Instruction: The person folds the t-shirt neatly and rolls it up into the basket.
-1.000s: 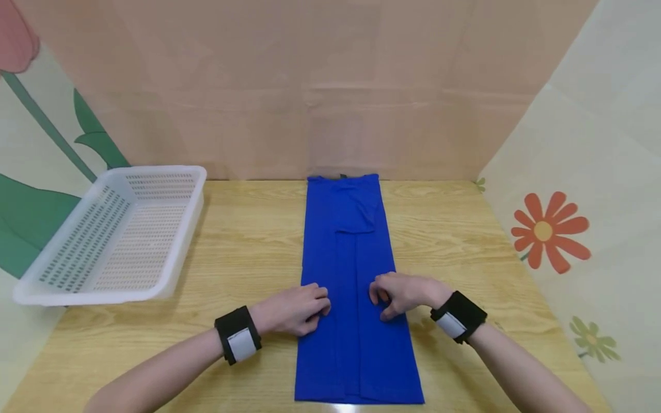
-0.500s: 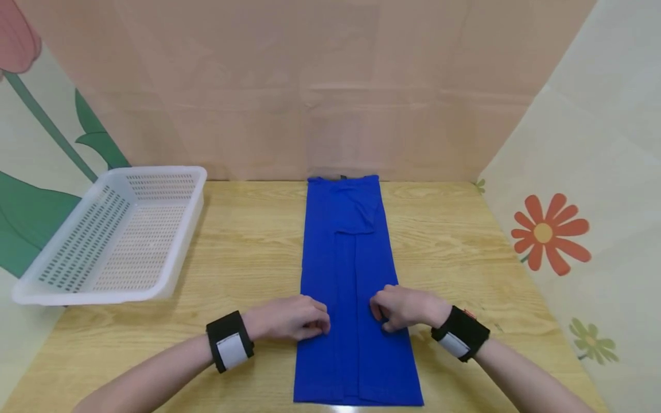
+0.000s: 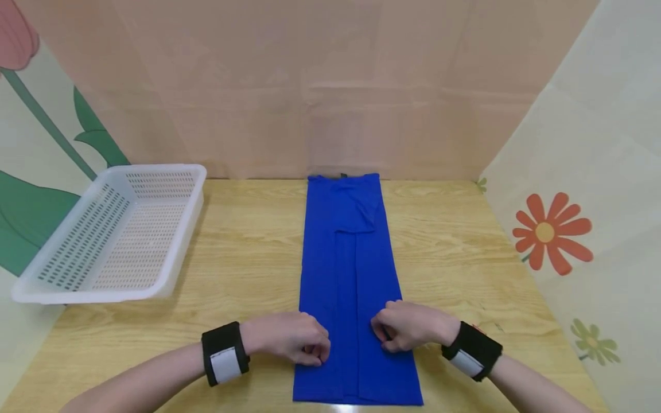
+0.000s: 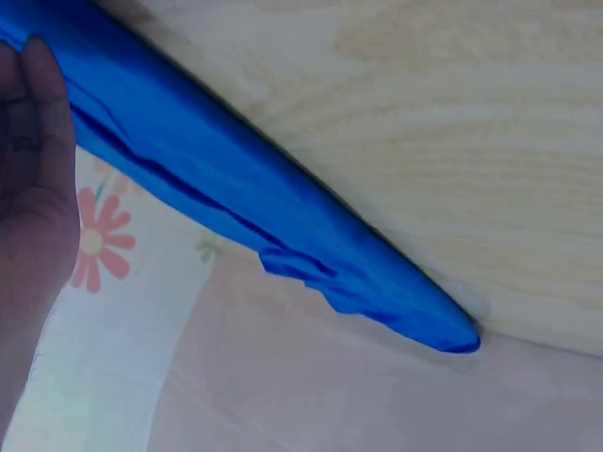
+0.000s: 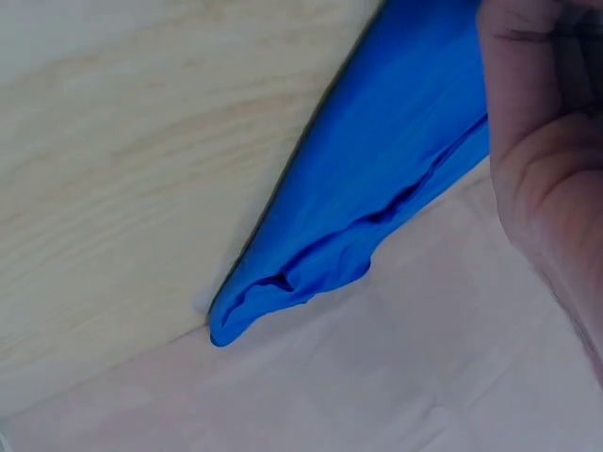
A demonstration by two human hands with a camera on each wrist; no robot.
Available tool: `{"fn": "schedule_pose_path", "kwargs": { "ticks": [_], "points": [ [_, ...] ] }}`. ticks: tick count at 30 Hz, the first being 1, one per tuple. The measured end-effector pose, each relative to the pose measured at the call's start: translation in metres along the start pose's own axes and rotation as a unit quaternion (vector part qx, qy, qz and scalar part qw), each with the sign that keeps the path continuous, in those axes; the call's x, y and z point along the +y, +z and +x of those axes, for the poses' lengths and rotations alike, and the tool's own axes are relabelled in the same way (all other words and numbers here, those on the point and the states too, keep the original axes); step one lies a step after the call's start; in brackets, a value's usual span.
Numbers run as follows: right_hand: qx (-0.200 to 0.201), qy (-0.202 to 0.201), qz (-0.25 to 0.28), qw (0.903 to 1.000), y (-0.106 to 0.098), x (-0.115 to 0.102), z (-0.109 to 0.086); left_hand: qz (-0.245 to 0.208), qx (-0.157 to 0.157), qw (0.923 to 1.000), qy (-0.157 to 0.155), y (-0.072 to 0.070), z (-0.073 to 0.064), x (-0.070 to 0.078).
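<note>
In the head view, a long blue cloth (image 3: 346, 275) lies flat on the wooden table (image 3: 248, 246). It is folded into a strip, and its far end is right by the pinkish-brown wall (image 3: 335, 103). A small flap of cloth lies near that far end, and two long fold lines run down the middle. The left hand (image 3: 289, 337) is on the left side of the cloth, close to the near end. The right hand (image 3: 415, 325) is on the right side, about level with it. The hands are apart, with bare blue cloth between them. The fingers of both hands bend down onto the cloth, but I cannot tell if they pinch it. Each wrist has a black band (image 3: 225, 353) with a pale patch. A white basket (image 3: 183, 244) full of little holes sits on the left of the table, well apart from the cloth. A red flower (image 3: 544, 232) is on the right wall.

In the left wrist view, the left hand is at the side, next to the blue cloth. Its fingertips are partly cut off.

In the right wrist view, the cloth slants down beside the right hand. Its fingertips are out of sight, and the cloth looks wrinkly on one side.
</note>
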State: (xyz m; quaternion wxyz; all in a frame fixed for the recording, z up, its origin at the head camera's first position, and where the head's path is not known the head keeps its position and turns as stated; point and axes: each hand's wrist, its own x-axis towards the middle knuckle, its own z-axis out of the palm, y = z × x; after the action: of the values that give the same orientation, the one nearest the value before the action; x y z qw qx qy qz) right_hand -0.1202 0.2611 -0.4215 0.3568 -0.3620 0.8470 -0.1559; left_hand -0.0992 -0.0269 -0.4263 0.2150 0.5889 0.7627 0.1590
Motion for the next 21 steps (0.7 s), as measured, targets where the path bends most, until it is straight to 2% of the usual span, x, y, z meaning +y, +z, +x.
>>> {"fn": "schedule_pose_path", "kwargs": {
  "ticks": [4,7,10,14,18,21],
  "points": [
    [-0.017,-0.02,-0.006,0.9996,0.005,-0.003,-0.005,0.018,-0.034,0.9992,0.014,0.004,0.0,0.004],
    [-0.035,-0.014,-0.021,0.9991,0.011,-0.009,-0.008,0.043,-0.051,0.9976,0.017,0.008,0.001,0.007],
    [-0.057,0.036,-0.025,0.9974,0.014,-0.018,-0.01,0.09,-0.059,0.994,0.023,0.012,0.001,0.009],
    [-0.074,0.11,-0.043,0.9903,0.019,-0.031,-0.011,0.141,-0.065,0.9875,0.028,0.015,0.002,0.011],
    [-0.076,0.131,-0.11,0.9823,0.024,-0.042,-0.009,0.145,-0.075,0.9863,0.026,0.015,0.003,0.013],
    [-0.07,0.127,-0.164,0.9757,0.028,-0.048,-0.008,0.153,-0.07,0.9853,0.032,0.015,0.004,0.017]
  ]
}}
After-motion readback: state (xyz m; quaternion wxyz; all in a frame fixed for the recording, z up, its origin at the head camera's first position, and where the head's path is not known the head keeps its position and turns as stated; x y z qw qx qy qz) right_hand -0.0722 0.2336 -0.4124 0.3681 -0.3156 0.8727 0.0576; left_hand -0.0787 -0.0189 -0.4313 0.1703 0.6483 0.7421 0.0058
